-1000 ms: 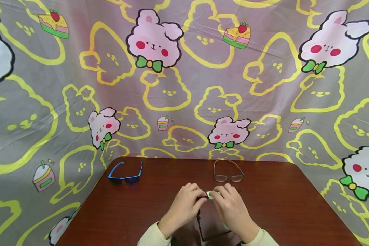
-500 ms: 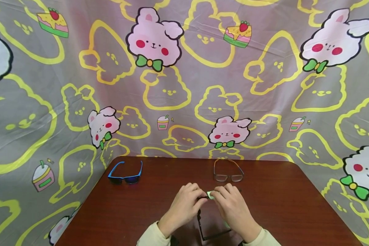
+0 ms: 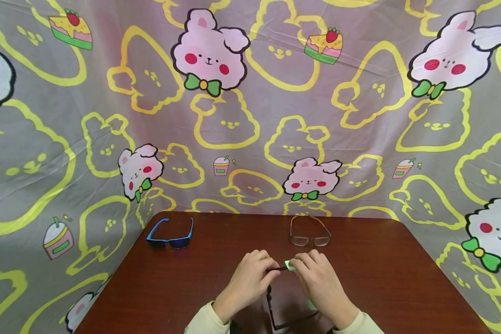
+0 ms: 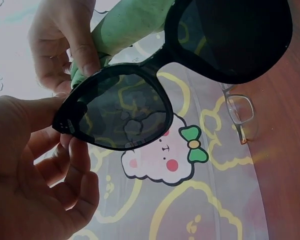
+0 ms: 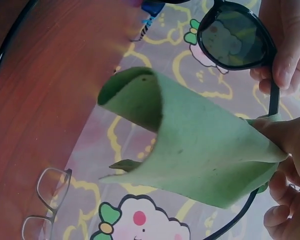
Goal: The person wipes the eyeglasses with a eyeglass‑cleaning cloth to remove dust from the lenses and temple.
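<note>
My left hand [image 3: 250,280] pinches a pair of black sunglasses [image 4: 167,55] at the outer corner of the frame, by the hinge, between thumb and fingers. In the right wrist view one dark lens [image 5: 235,37] sits beside that left hand [image 5: 290,45]. A pale green cleaning cloth [image 5: 200,150] is folded round one temple arm, and my right hand [image 3: 321,287] pinches the cloth onto it. The cloth's loose end hangs out in a curl. Between the hands, a short piece of black temple arm [image 3: 280,269] shows in the head view.
Blue-framed sunglasses [image 3: 170,242] lie with temples open at the table's back left. Clear-lens glasses [image 3: 310,241] lie at the back, beyond my right hand. The brown table [image 3: 171,287] ends at a patterned cloth backdrop [image 3: 254,116].
My right hand has slid slightly right with the cloth along the temple arm, so more black shows between the hands. The left hand stays almost still.
</note>
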`<action>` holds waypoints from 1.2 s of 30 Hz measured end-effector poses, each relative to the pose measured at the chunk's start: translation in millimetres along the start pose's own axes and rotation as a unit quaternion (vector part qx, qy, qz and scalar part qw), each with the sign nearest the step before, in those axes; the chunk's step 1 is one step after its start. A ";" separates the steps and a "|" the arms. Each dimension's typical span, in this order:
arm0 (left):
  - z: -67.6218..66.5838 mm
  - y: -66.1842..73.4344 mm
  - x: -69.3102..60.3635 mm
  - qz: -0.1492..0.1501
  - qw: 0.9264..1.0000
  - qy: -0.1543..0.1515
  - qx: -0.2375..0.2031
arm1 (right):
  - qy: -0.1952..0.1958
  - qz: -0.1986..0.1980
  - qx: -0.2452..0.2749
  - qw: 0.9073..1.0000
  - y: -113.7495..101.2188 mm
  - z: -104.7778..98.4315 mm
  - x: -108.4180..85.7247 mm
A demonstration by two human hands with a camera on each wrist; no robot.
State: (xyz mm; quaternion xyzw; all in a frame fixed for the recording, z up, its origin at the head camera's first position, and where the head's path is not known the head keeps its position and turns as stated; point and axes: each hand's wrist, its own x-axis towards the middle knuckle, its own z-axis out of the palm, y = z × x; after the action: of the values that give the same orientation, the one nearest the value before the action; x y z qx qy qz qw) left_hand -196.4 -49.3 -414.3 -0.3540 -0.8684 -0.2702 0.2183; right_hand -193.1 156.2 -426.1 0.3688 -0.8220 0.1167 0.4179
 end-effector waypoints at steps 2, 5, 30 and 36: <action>0.4 -1.4 -1.2 -0.002 1.000 -0.002 -0.001 | 0.001 0.001 0.001 1.000 0.8 0.0 -1.3; 0.4 -3.5 -2.9 -0.010 1.000 -0.004 -0.004 | 0.005 0.004 0.004 1.000 2.7 0.0 -2.4; -3.7 -10.3 -6.9 -0.026 0.999 0.002 -0.020 | 0.013 0.025 0.001 1.000 16.7 -5.3 -9.1; -3.8 -12.4 -7.7 -0.015 1.000 0.016 -0.014 | 0.012 0.027 0.001 1.000 18.8 -7.0 -10.0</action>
State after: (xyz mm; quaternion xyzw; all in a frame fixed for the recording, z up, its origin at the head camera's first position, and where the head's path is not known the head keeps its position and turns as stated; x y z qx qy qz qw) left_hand -199.7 -63.0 -419.7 -0.3399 -0.8660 -0.2913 0.2228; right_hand -198.3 178.0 -427.3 0.3455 -0.8263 0.1330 0.4245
